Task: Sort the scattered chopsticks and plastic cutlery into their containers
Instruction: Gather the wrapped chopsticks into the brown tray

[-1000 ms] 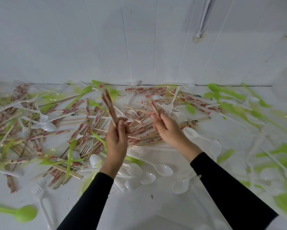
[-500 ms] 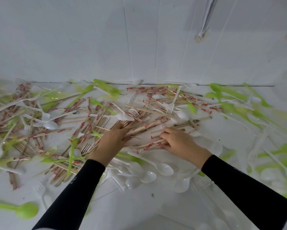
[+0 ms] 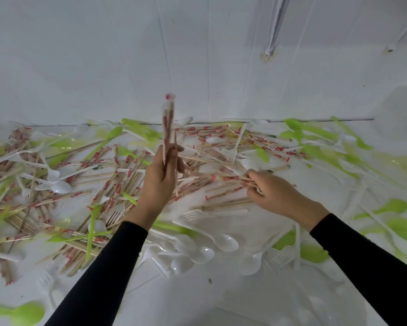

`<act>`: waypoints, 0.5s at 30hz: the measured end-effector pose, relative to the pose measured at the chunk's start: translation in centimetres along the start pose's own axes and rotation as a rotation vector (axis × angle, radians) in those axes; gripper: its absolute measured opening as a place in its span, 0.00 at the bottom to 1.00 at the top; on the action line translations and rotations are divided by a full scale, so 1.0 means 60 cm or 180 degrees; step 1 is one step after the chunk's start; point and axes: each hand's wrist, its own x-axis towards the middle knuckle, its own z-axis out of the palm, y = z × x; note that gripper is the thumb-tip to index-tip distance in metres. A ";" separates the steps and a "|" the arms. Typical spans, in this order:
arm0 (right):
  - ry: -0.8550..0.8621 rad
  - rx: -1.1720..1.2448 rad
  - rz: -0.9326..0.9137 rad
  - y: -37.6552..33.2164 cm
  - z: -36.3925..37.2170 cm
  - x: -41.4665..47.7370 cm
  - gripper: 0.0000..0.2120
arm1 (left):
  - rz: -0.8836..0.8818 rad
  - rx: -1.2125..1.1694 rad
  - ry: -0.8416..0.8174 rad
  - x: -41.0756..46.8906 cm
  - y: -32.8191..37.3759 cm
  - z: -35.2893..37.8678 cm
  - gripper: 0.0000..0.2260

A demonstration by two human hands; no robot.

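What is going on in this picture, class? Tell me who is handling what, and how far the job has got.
A person in black sleeves is picking chopsticks out of a mixed heap on a white surface. The left hand holds a few wrapped chopsticks upright above the pile. The right hand grips another bundle of chopsticks low over the heap. Loose chopsticks, white spoons and green cutlery lie scattered all around, so most of the sorting is not yet done.

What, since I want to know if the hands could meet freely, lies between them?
Head view: loose wrapped chopsticks litter the table between the left hand and the right hand, both gripping chopsticks; no bare stretch.
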 end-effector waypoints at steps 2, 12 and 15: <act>0.0152 0.0437 0.0255 0.009 -0.014 -0.004 0.09 | -0.0173 -0.0416 0.0098 0.006 0.012 0.008 0.08; 0.0745 0.0949 0.1736 0.088 -0.027 0.020 0.14 | -0.0296 0.1201 -0.1488 -0.022 -0.033 0.092 0.17; 0.0513 0.0563 0.1742 0.105 -0.015 0.023 0.14 | 0.0281 0.1992 -0.1944 -0.029 -0.044 0.125 0.12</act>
